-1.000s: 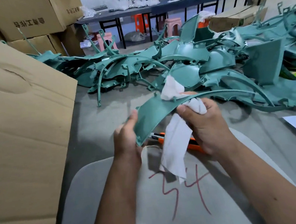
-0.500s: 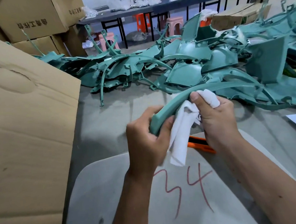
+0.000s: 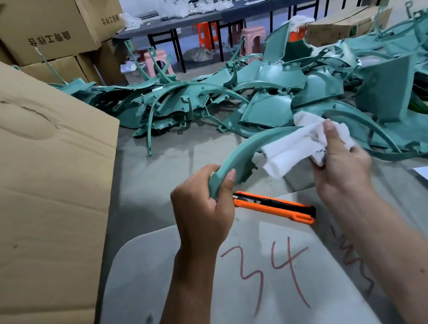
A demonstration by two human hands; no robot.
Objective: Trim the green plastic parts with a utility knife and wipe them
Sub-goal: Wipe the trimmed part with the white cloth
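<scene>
Since half a second ago, cloth [image 3: 300, 148] slid rightward up the part [image 3: 236, 157]. Left hand [image 3: 201, 204] grips part's near end above table [image 3: 142, 184]; right hand [image 3: 338, 165] pinches cloth. Risk: arc's far end snags pile [image 3: 266, 96]; knife [image 3: 274, 207] under left hand gets knocked.

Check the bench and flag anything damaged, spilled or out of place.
Two things stand out. The big cardboard box on the left has a round dent with a torn crease in its face. The orange utility knife lies loose on the grey board, right below the left hand; whether its blade is out cannot be told.
</scene>
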